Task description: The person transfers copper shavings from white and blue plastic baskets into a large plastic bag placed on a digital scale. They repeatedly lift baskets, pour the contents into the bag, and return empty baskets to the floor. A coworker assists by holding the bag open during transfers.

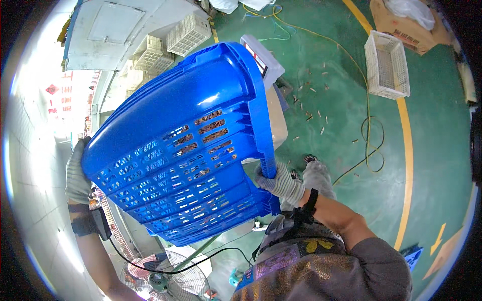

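A large blue plastic basket with slotted walls is lifted in front of me, tipped on its side. My right hand, in a striped knit glove, is wrapped round a bar of the basket's rim. At the basket's far left end, my gloved left hand grips its lower corner, with some fingers hidden. Reddish-brown pieces show through the slots; whether they lie inside or beyond I cannot tell. Just past the rim is a pale grey box-shaped head with a display panel, beside a beige container partly covered by the basket.
Small brown pieces are scattered on the green floor. A yellow hose loops across it. A white crate and a cardboard box stand at the right. Stacked white crates are at the back left. A fan stands lower left.
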Available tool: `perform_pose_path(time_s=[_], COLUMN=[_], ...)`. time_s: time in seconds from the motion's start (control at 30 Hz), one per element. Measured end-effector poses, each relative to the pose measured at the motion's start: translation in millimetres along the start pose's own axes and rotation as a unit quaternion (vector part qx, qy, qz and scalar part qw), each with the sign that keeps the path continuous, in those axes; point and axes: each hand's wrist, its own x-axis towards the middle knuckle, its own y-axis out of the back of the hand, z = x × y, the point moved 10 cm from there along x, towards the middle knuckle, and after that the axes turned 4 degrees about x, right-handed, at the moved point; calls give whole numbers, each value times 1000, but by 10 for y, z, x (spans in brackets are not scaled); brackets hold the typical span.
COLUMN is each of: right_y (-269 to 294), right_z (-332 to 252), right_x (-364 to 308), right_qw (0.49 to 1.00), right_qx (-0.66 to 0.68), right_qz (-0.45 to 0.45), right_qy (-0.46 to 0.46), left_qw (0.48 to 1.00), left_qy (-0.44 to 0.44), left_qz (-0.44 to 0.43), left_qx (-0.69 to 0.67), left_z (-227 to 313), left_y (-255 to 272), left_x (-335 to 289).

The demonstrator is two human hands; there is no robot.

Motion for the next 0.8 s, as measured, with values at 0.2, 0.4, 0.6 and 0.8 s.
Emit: perform_pose_path(time_s=[0.2, 0.4, 0.6, 0.8], right_y=[-220, -219, 157, 537], right_z=[49, -201, -287, -682], right_x=[-71, 47, 51, 69], right_qw=[999, 999, 993, 976], right_qx=[31, 25, 21, -68], right_qz=[7, 30, 114, 188], right_qy=[-39, -3, -19, 82], left_qw=[996, 995, 964, 947], left_qy=[-48, -91, 74, 143], left_qz=[-44, 45, -222, -195], left_qx=[-68, -9, -124, -212], left_z=[64, -987, -3198, -4780], left_y=[139, 684, 232, -161], left_x=[35, -208, -567, -206])
